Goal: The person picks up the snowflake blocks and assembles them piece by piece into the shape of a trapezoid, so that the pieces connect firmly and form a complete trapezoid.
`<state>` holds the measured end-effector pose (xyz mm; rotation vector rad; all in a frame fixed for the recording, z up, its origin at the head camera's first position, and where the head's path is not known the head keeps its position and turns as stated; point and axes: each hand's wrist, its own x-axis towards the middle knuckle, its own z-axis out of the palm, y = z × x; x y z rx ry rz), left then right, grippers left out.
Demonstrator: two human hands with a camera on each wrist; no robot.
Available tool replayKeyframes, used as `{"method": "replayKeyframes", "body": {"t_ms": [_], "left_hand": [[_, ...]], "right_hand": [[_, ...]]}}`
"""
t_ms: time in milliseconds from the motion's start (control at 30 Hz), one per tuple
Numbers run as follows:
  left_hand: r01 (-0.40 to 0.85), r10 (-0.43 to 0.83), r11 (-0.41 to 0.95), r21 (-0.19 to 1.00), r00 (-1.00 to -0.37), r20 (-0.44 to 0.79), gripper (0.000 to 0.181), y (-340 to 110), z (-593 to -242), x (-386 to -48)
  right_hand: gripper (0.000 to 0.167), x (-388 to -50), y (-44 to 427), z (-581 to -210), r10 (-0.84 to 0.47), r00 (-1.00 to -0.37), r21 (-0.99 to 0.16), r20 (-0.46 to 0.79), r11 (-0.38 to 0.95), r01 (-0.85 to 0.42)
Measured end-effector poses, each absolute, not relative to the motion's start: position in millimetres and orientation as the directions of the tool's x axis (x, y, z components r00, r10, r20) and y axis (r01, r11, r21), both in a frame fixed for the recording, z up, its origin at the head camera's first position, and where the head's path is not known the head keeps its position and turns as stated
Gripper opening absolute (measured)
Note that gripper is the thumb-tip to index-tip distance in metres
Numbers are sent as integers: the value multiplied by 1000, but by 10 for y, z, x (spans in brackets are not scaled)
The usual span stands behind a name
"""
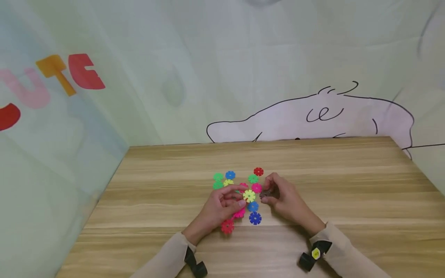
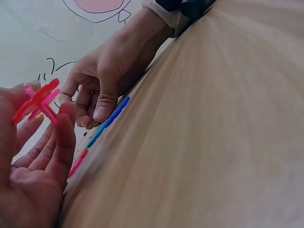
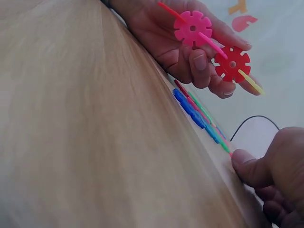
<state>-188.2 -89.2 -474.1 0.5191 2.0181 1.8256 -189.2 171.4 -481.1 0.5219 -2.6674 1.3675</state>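
Note:
My left hand point(image 1: 219, 205) grips a chain of interlocked notched plastic discs, raised off the table. Red, pink and yellow pieces make it up, with a yellow disc point(image 1: 248, 195) at the far end and a red disc point(image 1: 227, 226) at the near one. The right wrist view shows a pink disc point(image 3: 192, 28) slotted crosswise into its neighbours. To the right, my right hand point(image 1: 286, 199) is low over the table, fingers loosely bent and thumb apart from the index finger. Its fingertips are close to a loose pink disc point(image 1: 256, 188); whether they touch it I cannot tell. Nothing shows in its grasp.
Loose discs lie flat on the wooden table point(image 1: 156, 208) around the hands: a dark blue disc point(image 1: 255, 218), a red disc point(image 1: 258, 171), a green disc point(image 1: 218, 176) and several others. My left hand partly covers some. A printed cloth wall point(image 1: 167, 77) borders the table's back and left.

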Motion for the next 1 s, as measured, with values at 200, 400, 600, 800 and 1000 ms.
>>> {"method": "replayKeyframes", "body": {"t_ms": [200, 400, 600, 800, 1000], "left_hand": [[46, 510, 128, 991, -860, -26, 43, -872, -4736, -1871], [60, 508, 142, 988, -861, -20, 42, -875, -4728, -1867], [78, 514, 143, 987, -858, -6, 42, -877, -4736, -1874], [69, 510, 150, 986, -860, -17, 42, -876, -4733, -1875], [65, 504, 138, 988, -864, -14, 43, -879, -4730, -1875]], "right_hand": [[32, -1886, 1741, -4842, -212, -939, -812, 270, 475, -340], [25, -1893, 1746, -4828, -204, -943, -854, 263, 405, -326], [29, -1874, 1724, -4796, -210, -944, -882, 255, 349, -316], [18, -1834, 1689, -4790, -258, -907, -883, 334, 252, -396], [12, -1804, 1664, -4777, -275, -886, -879, 373, 201, -432]]}}
